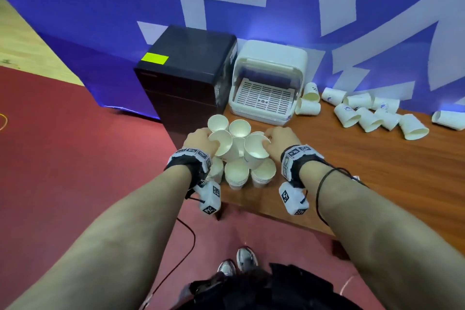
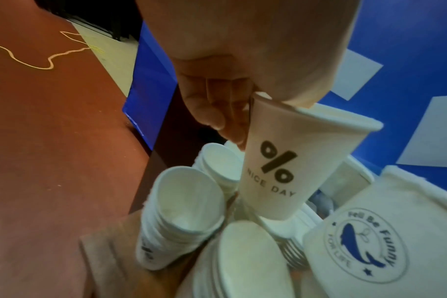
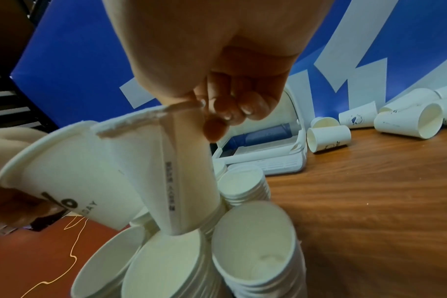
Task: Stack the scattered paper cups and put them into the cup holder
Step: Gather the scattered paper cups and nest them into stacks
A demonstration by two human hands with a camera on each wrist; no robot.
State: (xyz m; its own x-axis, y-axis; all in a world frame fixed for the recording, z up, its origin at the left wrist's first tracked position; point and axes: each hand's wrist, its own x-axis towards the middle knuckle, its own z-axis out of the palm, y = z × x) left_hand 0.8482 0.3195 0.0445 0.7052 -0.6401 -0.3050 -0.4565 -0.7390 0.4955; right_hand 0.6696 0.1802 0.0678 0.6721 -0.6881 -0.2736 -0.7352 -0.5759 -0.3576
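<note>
My left hand (image 1: 201, 141) pinches the rim of a white paper cup (image 2: 276, 167) printed "% NICE DAY". My right hand (image 1: 279, 138) pinches the rim of a second paper cup (image 3: 174, 171). Both cups hang tilted, mouths up, bases close together, just above several stacks of nested cups (image 1: 236, 173) at the table's near left corner. The base of the right-hand cup sits at the mouth of a stack (image 3: 166, 262). The white cup holder (image 1: 269, 83) stands open behind the stacks with its slotted tray bare. Several loose cups (image 1: 377, 116) lie on their sides at the far right.
A black cabinet (image 1: 191, 68) stands left of the cup holder, off the wooden table (image 1: 364, 171). A blue banner hangs behind. Two loose cups (image 1: 308, 102) lie right beside the holder. Red floor with a thin cable (image 2: 38, 64) lies to the left.
</note>
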